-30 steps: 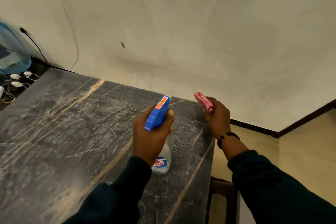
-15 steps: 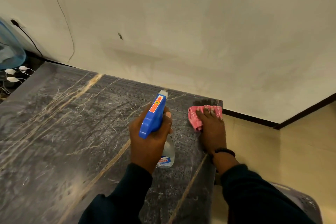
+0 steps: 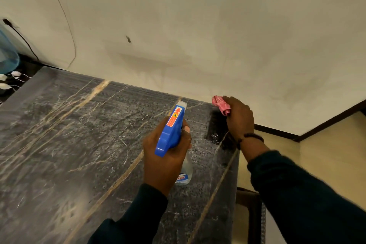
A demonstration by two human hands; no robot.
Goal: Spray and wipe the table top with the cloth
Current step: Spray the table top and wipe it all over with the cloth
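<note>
A dark marble table top with tan veins fills the lower left. My left hand grips a clear spray bottle by its blue trigger head, held above the table's right half. My right hand holds a bunched pink cloth lifted above the table's far right corner. A darker, wiped patch lies just under that hand. Fine spray droplets speckle the surface around the bottle.
A pale wall runs along the table's far edge. White plugs and cables and a blue container sit at the far left. The table's right edge drops to a tan floor, with a dark chair beside it.
Half a second ago my right hand pressed the cloth flat on the far right corner; now it has lifted off with the cloth bunched up. The bottle has barely moved.
</note>
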